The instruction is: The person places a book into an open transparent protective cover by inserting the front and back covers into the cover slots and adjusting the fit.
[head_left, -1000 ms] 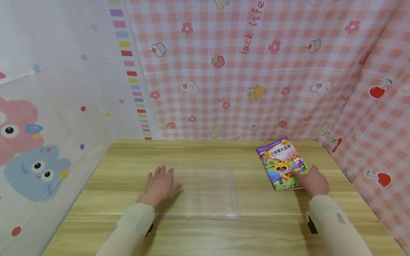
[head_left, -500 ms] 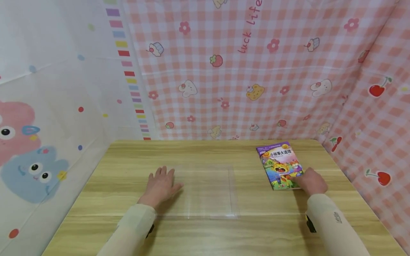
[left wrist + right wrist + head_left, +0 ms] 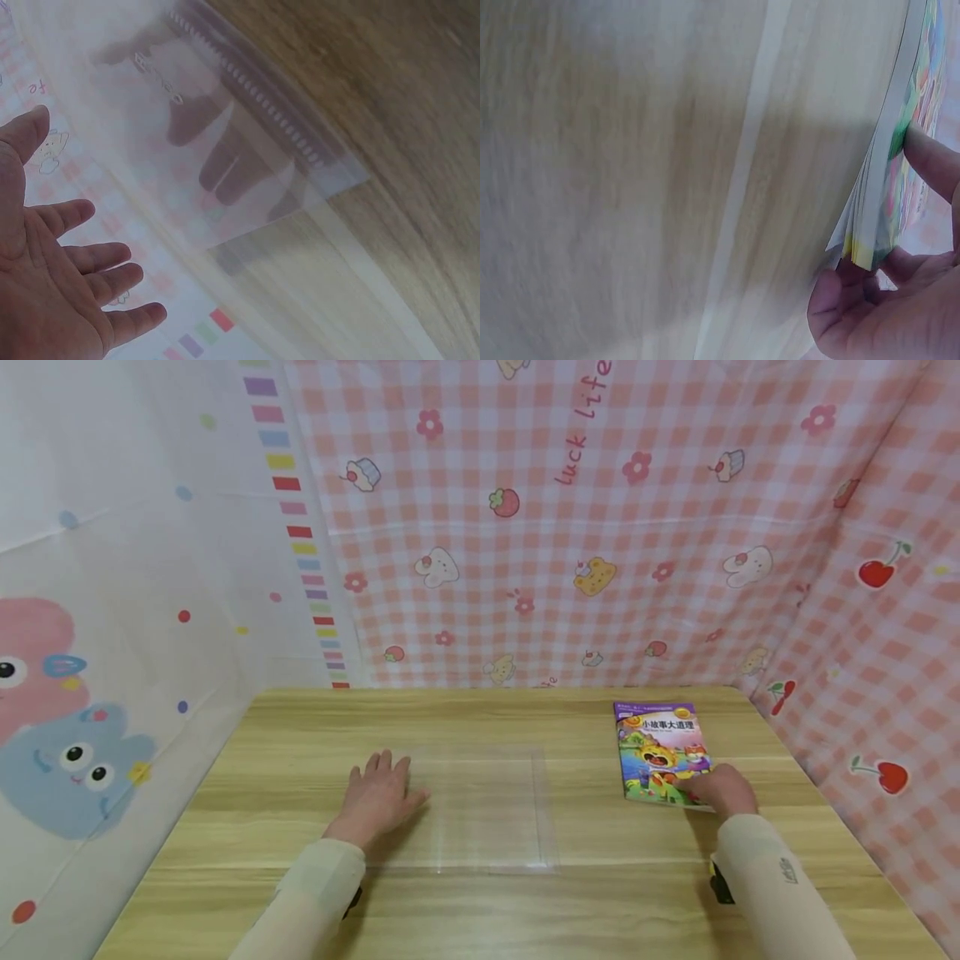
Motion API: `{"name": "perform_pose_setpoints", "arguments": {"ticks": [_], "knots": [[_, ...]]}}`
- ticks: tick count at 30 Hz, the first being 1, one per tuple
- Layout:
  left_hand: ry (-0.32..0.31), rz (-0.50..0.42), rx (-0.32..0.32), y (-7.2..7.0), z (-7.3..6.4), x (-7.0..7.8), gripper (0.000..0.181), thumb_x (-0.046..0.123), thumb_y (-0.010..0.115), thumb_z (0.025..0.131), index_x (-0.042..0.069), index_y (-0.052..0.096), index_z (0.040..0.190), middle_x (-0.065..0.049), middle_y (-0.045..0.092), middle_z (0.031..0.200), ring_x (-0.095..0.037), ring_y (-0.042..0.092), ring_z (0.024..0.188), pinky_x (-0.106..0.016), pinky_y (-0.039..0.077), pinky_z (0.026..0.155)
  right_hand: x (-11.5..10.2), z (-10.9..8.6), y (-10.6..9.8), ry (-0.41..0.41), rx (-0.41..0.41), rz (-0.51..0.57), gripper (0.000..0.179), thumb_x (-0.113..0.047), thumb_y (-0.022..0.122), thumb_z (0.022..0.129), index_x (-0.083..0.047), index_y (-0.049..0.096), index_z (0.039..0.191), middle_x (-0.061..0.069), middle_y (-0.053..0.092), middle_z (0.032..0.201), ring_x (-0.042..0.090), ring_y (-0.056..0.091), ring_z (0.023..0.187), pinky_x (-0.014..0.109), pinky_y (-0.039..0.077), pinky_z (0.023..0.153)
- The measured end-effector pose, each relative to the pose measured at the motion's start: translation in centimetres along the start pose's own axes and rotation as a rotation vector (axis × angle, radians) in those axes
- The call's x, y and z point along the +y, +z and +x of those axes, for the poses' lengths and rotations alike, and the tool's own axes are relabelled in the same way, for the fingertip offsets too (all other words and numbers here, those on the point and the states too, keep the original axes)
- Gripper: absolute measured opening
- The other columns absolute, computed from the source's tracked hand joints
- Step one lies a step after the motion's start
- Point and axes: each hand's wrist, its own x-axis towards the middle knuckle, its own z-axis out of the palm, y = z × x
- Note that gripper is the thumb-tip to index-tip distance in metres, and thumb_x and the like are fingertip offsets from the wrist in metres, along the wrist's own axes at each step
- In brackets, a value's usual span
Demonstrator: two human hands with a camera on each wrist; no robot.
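At the right of the table, my right hand (image 3: pixel 727 789) grips a children's storybook (image 3: pixel 654 733) by its near right corner. In the right wrist view the thumb presses on the colourful cover while the other fingers curl beneath the page edges (image 3: pixel 876 176); a few pages fan apart at the corner. A flat clear plastic sheet (image 3: pixel 487 814) lies in the middle of the table. Over its left side my left hand (image 3: pixel 378 797) is spread, fingers apart. The left wrist view shows the hand's reflection in the plastic (image 3: pixel 270 217), and a ridged strip along one edge.
The wooden table (image 3: pixel 480 910) meets a pink checked cloth wall (image 3: pixel 480 552) at its far edge. A white cartoon-printed cloth (image 3: pixel 172 568) hangs on the left, and another checked cloth (image 3: pixel 885 668) flanks the right side.
The storybook, gripped by my right hand, has turned slightly clockwise, its far end lowering and moving nearer. My left hand has stayed in place.
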Motion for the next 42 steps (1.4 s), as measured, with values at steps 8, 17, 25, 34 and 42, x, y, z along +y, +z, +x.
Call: {"name": "perform_pose_setpoints", "arguments": {"ticks": [8, 17, 25, 34, 42], "knots": [[0.007, 0.006, 0.014, -0.1, -0.1, 0.0, 0.071, 0.048, 0.060, 0.096, -0.002, 0.045, 0.144, -0.034, 0.034, 0.149, -0.050, 0.030, 0.139, -0.070, 0.022, 0.108, -0.3, 0.0, 0.6, 0.043, 0.082, -0.009, 0.069, -0.040, 0.069, 0.087, 0.020, 0.051, 0.115, 0.035, 0.053, 0.106, 0.044, 0.048, 0.094, 0.053, 0.045, 0.080], [0.003, -0.015, -0.002, -0.2, -0.2, -0.1, 0.071, 0.048, 0.060, 0.097, -0.002, 0.044, 0.145, -0.034, 0.032, 0.151, -0.049, 0.028, 0.140, -0.070, 0.020, 0.109, -0.9, -0.4, 0.6, 0.003, 0.064, 0.079, 0.081, -0.032, 0.068, 0.089, 0.027, 0.030, 0.129, 0.042, 0.045, 0.119, 0.049, 0.049, 0.104, 0.061, 0.042, 0.095], [0.010, -0.011, 0.017, -0.2, -0.3, -0.2, 0.070, 0.047, 0.060, 0.096, -0.002, 0.046, 0.144, -0.034, 0.034, 0.149, -0.049, 0.030, 0.139, -0.070, 0.022, 0.108, -1.5, -0.6, 0.5, 0.049, 0.045, 0.182, 0.083, -0.028, 0.068, 0.089, 0.024, 0.023, 0.136, 0.040, 0.041, 0.124, 0.047, 0.045, 0.109, 0.060, 0.037, 0.102], [0.016, -0.021, 0.009, -0.3, -0.4, -0.1, 0.070, 0.047, 0.059, 0.097, -0.002, 0.045, 0.145, -0.035, 0.032, 0.150, -0.050, 0.029, 0.140, -0.069, 0.021, 0.109, -1.3, -0.9, 0.8, 0.066, 0.072, 0.338, 0.080, -0.017, 0.069, 0.085, 0.027, 0.024, 0.135, 0.038, 0.038, 0.127, 0.044, 0.041, 0.112, 0.056, 0.033, 0.108], [0.008, -0.014, -0.002, -0.2, -0.2, 0.2, 0.071, 0.048, 0.059, 0.097, -0.001, 0.044, 0.145, -0.034, 0.032, 0.151, -0.049, 0.028, 0.140, -0.069, 0.020, 0.110, -1.3, -1.1, 0.5, 0.075, 0.066, 0.261, 0.081, -0.021, 0.069, 0.086, 0.026, 0.024, 0.135, 0.039, 0.041, 0.124, 0.046, 0.043, 0.109, 0.059, 0.035, 0.104]]}}
